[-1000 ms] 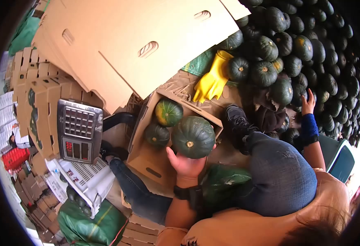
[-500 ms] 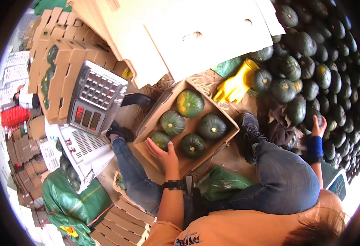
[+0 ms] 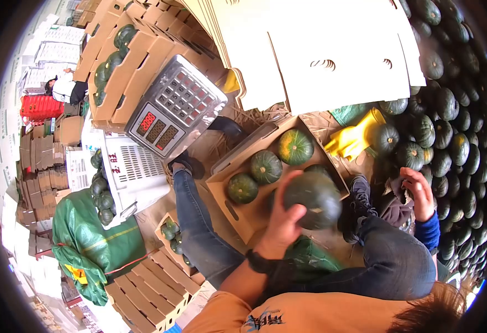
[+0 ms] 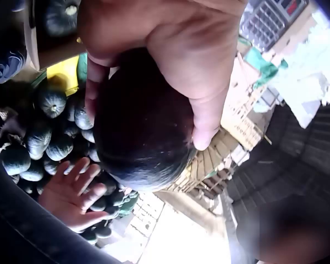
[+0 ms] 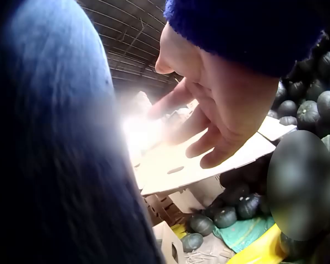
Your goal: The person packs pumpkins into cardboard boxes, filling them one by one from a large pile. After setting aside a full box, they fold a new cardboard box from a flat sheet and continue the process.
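Observation:
My left hand [image 3: 282, 219] grips a dark green pumpkin [image 3: 316, 202], held up over the right side of an open cardboard box [image 3: 242, 219]. In the left wrist view, the thumb and fingers spread around the sides of that pumpkin [image 4: 143, 126]. Inside the box sit a yellow-patched pumpkin [image 3: 295, 146] and two green ones, a middle one [image 3: 266, 166] and a left one [image 3: 243, 188]. Another pumpkin is partly hidden behind the held one. My right hand [image 3: 419, 191] is raised beside the pumpkin pile, its fingers loosely bent and holding nothing [image 5: 220, 110].
A large heap of pumpkins [image 3: 443, 133] fills the right side. Yellow gloves [image 3: 354, 136] lie behind the box, below stacked cardboard sheets [image 3: 332, 50]. To the left stand a digital scale [image 3: 177, 105], a white crate [image 3: 135, 172] and a green sack [image 3: 99, 238].
The left hand set one pumpkin in the box, touched another at its near left, and now holds a pumpkin up at the right. The right hand has come away from the heap.

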